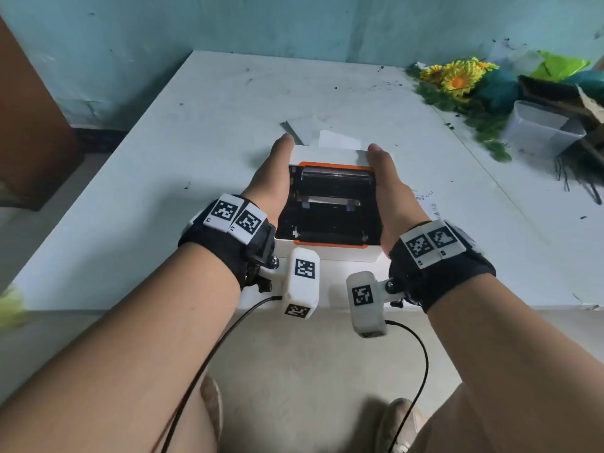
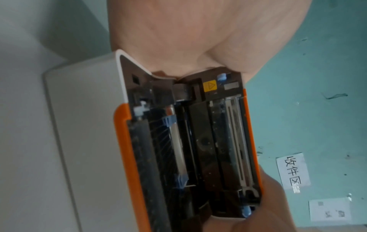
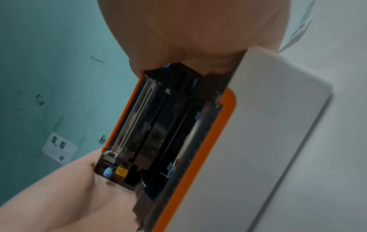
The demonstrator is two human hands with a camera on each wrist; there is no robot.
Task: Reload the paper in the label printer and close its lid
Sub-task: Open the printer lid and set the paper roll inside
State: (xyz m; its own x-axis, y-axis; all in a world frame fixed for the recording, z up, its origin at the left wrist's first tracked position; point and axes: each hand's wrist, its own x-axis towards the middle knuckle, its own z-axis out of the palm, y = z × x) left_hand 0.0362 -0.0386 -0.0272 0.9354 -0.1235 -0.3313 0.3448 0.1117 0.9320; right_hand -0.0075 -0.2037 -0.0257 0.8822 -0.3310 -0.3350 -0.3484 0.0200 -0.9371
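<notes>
A white label printer [image 1: 343,253] with orange trim sits near the front edge of the white table [image 1: 163,191]. Its lid [image 1: 330,178] is raised, with the dark inside facing me. My left hand [image 1: 268,181] grips the lid's left end and my right hand [image 1: 389,191] grips its right end, with a digit of each running along the sides. The left wrist view shows the base [image 2: 83,141], the lid [image 2: 228,141] and my left hand's [image 2: 178,39] palm against the lid end. My right hand [image 3: 188,23] does the same in the right wrist view. A white paper sheet [image 1: 336,140] lies just behind the printer.
Artificial sunflowers [image 1: 457,76] and a clear plastic tub [image 1: 539,129] crowd the table's back right. Printed labels [image 1: 425,204] lie to the right of the printer. A brown cabinet [image 1: 26,125] stands at the left, and a teal wall runs behind.
</notes>
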